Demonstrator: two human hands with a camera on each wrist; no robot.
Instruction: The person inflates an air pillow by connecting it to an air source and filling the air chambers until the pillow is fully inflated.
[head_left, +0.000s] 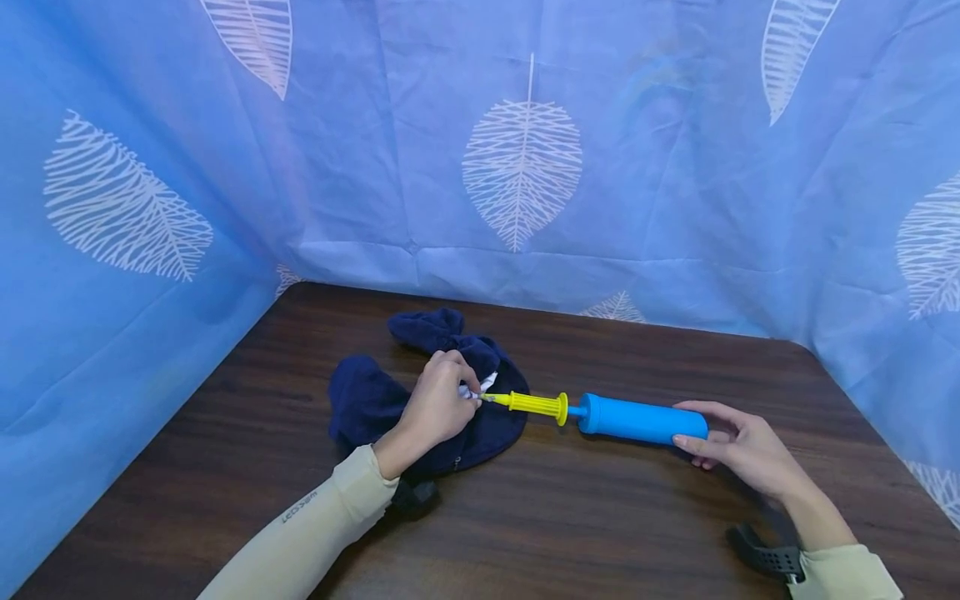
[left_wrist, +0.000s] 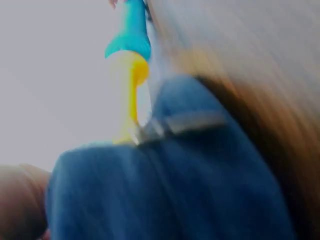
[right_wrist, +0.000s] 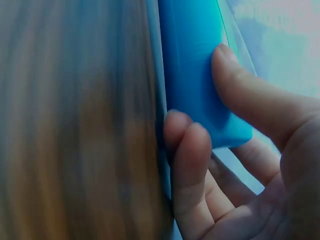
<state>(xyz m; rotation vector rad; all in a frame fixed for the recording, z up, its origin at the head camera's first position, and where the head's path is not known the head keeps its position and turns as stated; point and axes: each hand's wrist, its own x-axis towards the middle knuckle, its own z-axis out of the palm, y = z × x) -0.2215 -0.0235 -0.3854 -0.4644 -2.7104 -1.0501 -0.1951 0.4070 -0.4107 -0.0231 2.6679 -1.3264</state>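
Observation:
A hand pump with a blue barrel (head_left: 645, 419) and a yellow nozzle section (head_left: 536, 405) lies across the middle of the table, its thin tip pointing left. My left hand (head_left: 442, 398) pinches a small whitish piece (head_left: 489, 382) at that tip, over a dark navy fabric item (head_left: 495, 433) with a zipper and two rounded lobes. Fingers hide most of the whitish piece. At the barrel's far right end, my right hand (head_left: 750, 454) grips the blue pump between thumb and fingers. In the right wrist view the thumb (right_wrist: 250, 90) presses along the barrel's side.
The dark wooden table (head_left: 637, 517) meets blue leaf-patterned cloth (head_left: 420, 167) at its back and sides. A black strap (head_left: 768, 557) circles the right wrist. Blur covers much of the left wrist view.

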